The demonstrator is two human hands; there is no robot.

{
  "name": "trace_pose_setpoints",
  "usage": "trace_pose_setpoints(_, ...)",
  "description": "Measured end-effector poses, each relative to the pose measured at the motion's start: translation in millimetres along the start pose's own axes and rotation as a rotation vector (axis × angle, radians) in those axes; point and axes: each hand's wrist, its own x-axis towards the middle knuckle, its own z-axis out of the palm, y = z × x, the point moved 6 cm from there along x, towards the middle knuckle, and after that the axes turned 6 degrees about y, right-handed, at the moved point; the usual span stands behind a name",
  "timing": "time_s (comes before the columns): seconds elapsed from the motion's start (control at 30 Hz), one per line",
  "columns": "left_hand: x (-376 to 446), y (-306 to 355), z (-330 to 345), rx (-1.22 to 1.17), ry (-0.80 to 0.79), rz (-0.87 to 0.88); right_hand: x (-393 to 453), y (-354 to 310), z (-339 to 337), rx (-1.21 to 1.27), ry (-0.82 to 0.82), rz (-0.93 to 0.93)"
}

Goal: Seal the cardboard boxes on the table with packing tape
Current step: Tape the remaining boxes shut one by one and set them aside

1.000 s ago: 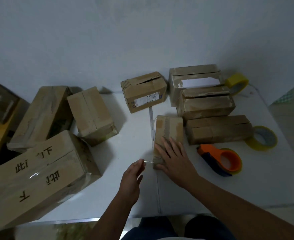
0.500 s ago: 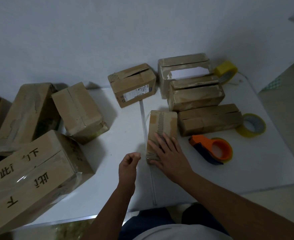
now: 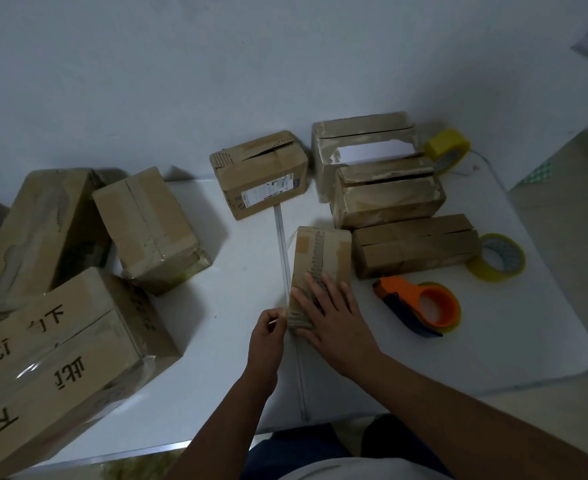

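**Near the front edge of the table: one hand flat on a small box, the other pinching at its corner**

At the middle of the white table [image 3: 493, 341], close to its front edge, a small cardboard box [image 3: 323, 258] lies lengthwise, its strip of exposed corrugation running down the top. The right hand [image 3: 334, 320] rests on the box's near half, palm down, fingers straight and slightly spread, the forearm coming in from the lower right. The left hand [image 3: 268, 337] sits just beside the box's near left corner, thumb and forefinger pressed together on what looks like a thin strip of clear tape; the strip itself is too faint to make out surely. Its wrist is raised, the forearm rising from the front edge.

To the right of the box an orange tape dispenser [image 3: 420, 310] lies on its side, with a yellow tape roll [image 3: 497, 258] beyond it near the right edge and another roll [image 3: 448, 150] at the back right corner. Three worn boxes [image 3: 389, 199] are grouped behind, a labelled box [image 3: 261, 178] stands at the back edge, and larger boxes [image 3: 56, 344] crowd the left side
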Motion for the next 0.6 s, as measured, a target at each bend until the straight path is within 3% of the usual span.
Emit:
trace_pose_setpoints(0.3, 14.3, 3.6, 8.1, 0.097, -0.018, -0.001, 0.5, -0.3, -1.4, -0.014, -0.002, 0.003)
trace_pose_setpoints(0.47, 7.5, 14.1, -30.8, 0.317, 0.149, 0.018, -0.6, 2.3, 0.3, -0.003, -0.018, 0.002)
trace_pose_setpoints(0.6, -20.5, 37.3, -25.0, 0.402, -0.006, 0.152, 0.0, 0.0, -2.6, 0.001, -0.005, -0.001)
